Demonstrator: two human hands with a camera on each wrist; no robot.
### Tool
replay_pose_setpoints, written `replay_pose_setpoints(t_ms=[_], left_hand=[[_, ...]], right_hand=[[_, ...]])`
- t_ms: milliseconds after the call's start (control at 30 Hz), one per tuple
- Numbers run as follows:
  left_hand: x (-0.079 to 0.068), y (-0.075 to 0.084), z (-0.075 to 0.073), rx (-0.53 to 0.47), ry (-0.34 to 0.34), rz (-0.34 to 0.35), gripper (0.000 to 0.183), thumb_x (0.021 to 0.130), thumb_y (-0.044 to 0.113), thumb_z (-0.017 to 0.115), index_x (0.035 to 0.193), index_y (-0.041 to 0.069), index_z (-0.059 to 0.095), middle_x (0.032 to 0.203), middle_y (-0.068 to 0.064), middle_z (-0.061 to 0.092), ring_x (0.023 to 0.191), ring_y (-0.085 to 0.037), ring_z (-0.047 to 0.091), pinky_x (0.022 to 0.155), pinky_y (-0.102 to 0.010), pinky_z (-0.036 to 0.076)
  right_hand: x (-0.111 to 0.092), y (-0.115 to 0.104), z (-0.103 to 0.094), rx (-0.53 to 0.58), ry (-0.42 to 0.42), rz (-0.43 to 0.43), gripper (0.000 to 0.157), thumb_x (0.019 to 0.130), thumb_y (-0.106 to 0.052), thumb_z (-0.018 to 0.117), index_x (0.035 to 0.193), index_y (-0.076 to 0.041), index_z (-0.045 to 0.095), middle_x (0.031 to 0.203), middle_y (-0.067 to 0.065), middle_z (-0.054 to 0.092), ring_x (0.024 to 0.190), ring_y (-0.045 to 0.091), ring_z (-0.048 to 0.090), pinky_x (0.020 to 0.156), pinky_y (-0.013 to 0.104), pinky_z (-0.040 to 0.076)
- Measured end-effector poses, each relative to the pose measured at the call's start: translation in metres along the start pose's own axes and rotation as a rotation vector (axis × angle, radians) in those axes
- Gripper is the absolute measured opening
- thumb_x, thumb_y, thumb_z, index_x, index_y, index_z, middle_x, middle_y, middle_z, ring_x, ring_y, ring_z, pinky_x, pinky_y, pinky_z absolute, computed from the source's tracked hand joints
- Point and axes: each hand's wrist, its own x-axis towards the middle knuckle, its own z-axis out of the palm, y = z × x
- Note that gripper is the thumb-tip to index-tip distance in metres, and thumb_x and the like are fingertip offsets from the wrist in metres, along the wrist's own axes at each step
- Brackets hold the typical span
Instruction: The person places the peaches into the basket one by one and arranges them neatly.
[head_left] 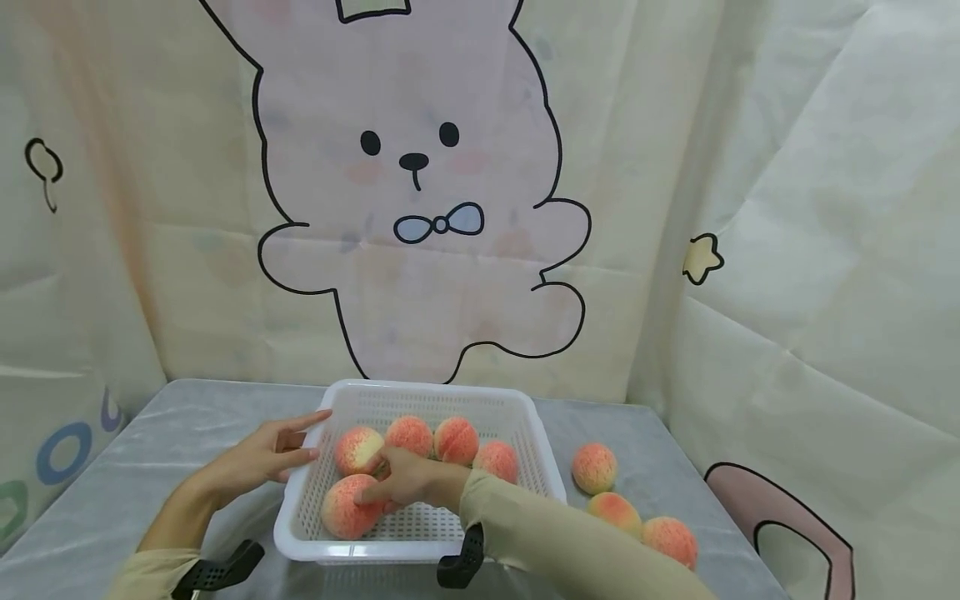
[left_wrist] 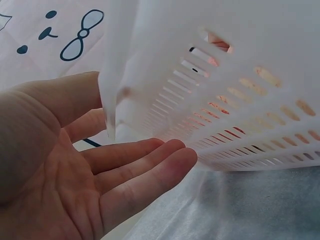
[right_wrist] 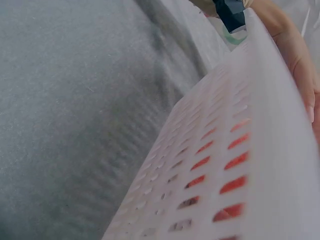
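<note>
A white perforated plastic basket (head_left: 420, 550) holds several red-and-yellow peaches. My right hand (head_left: 412, 479) reaches into its left half, fingers curled at the front-left peach (head_left: 348, 508), thumb against that peach's right side. Just behind it, a second peach (head_left: 358, 450) lies close to the fingertips. At the left rim, my left hand (head_left: 273, 454) touches the basket with fingers extended. The left wrist view shows these straight fingers (left_wrist: 145, 170) along the outer wall, the thumb beside the rim. In the right wrist view the basket wall (right_wrist: 280, 150) hides the right hand's grip.
Right of the basket, three more peaches (head_left: 595, 468) lie on the grey cloth-covered table (head_left: 225, 408), two of them partly behind the right sleeve (head_left: 570, 542). A pale curtain (head_left: 622, 250) with a cartoon bear stands behind the table and along its sides.
</note>
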Motion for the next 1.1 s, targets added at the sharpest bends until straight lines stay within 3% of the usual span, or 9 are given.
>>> replay_pose_setpoints(t_ms=[267,433,567,767,900,1100], left_hand=[[0.001,0.001,0.002,0.017,0.015,-0.026,0.075,0.102,0.027,0.061,0.161,0.005,0.021,0.144,-0.033,0.052,0.115,-0.027,0.065,0.084,-0.049,0.059],[0.003,0.001,0.002,0.029,0.025,-0.047,0.075,0.101,0.028,0.062,0.161,0.006,0.022,0.145,-0.032,0.052,0.115,-0.029,0.065,0.084,-0.052,0.059],[0.003,-0.001,0.002,0.018,0.012,-0.041,0.076,0.102,0.028,0.061,0.161,0.005,0.02,0.142,-0.032,0.054,0.116,-0.03,0.065,0.085,-0.053,0.059],[0.002,-0.003,0.003,0.003,0.003,-0.047,0.076,0.102,0.027,0.06,0.161,0.005,0.019,0.145,-0.034,0.05,0.117,-0.031,0.065,0.085,-0.053,0.059],[0.003,-0.004,0.003,0.008,0.012,-0.051,0.075,0.102,0.027,0.06,0.162,0.006,0.019,0.151,-0.035,0.044,0.119,-0.031,0.064,0.085,-0.053,0.059],[0.005,-0.006,0.003,-0.017,-0.008,-0.035,0.074,0.104,0.025,0.058,0.162,0.006,0.016,0.153,-0.036,0.04,0.119,-0.032,0.064,0.085,-0.052,0.059]], right_hand=[[-0.001,0.005,-0.006,0.023,-0.049,-0.034,0.026,0.095,-0.018,0.07,0.116,-0.008,0.059,0.109,0.005,0.062,0.086,0.016,0.062,0.081,0.04,0.06],[-0.007,0.004,-0.016,0.03,-0.047,-0.067,0.031,0.096,-0.024,0.068,0.122,-0.009,0.06,0.115,0.006,0.065,0.1,0.022,0.065,0.089,0.046,0.058],[-0.016,0.002,-0.03,0.057,-0.027,-0.108,0.035,0.098,-0.026,0.066,0.127,-0.008,0.06,0.123,0.008,0.066,0.11,0.029,0.065,0.094,0.047,0.056],[-0.036,0.004,-0.055,0.097,0.004,-0.169,0.035,0.101,-0.027,0.062,0.13,-0.007,0.06,0.133,0.009,0.063,0.113,0.025,0.066,0.097,0.046,0.056],[-0.049,0.011,-0.073,0.095,0.002,-0.203,0.042,0.103,-0.032,0.059,0.138,-0.008,0.056,0.145,0.015,0.057,0.124,0.032,0.063,0.1,0.045,0.055],[-0.07,0.024,-0.098,0.129,-0.024,-0.299,0.047,0.106,-0.03,0.053,0.144,-0.003,0.049,0.147,0.024,0.052,0.129,0.037,0.059,0.106,0.052,0.05]])
